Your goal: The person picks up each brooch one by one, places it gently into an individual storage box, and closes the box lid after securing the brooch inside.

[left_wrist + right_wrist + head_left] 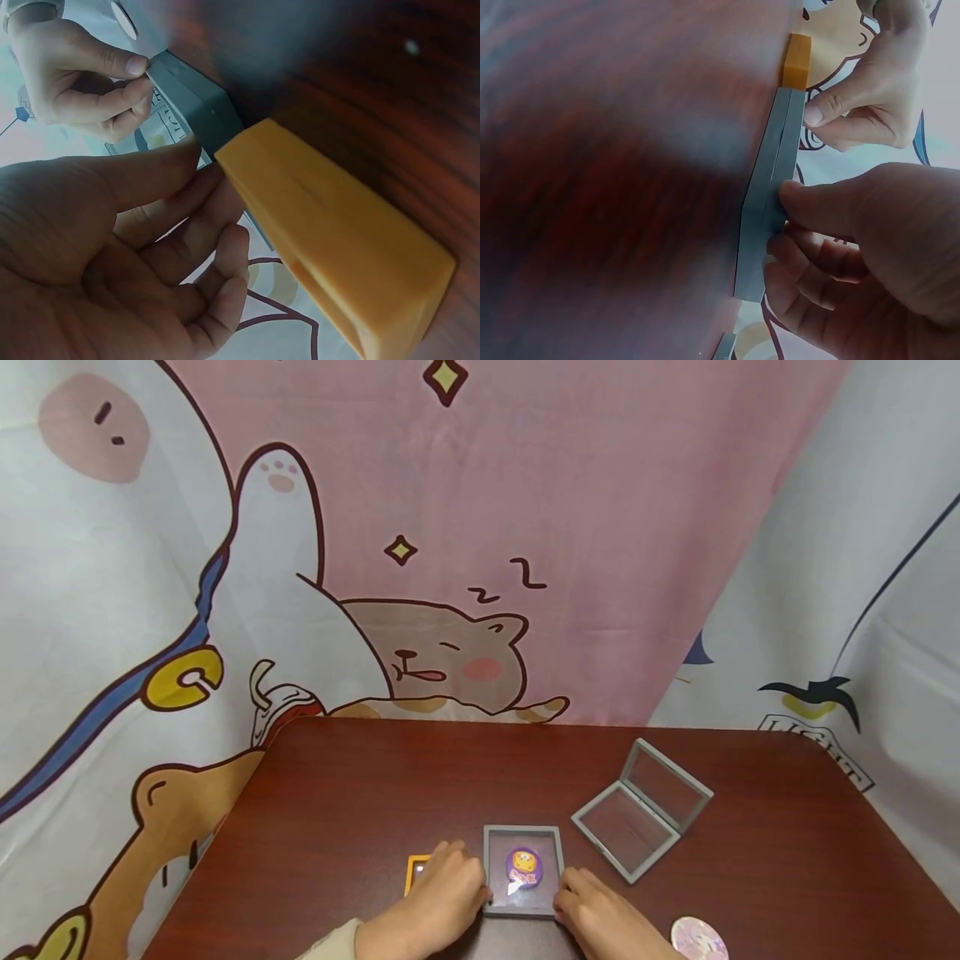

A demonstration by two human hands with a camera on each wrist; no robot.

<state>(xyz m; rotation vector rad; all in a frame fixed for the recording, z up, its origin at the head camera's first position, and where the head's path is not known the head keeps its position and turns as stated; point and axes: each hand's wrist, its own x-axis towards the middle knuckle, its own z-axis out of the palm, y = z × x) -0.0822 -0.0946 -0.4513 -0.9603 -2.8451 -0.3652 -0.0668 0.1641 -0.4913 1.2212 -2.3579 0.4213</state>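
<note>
Closed grey case (522,829) lies flat at the lower centre of the head view. Contents: one round purple badge (524,861) with a yellow figure, seen through the clear cover; glare hides part of it, and its lettering is too small to read. Left hand (442,897) pinches the case's left edge near the lower corner, right hand (603,914) the opposite edge; on both, thumb and fingers are nearly closed. Open grey case (651,810), right of centre, has its lid tilted up (the table (420,785) shows through the base pane). Orange frame (409,872), left: mostly hidden by the left hand, contents unclear. Pink disc (699,938), lower right: cut off by the bottom edge.
</note>
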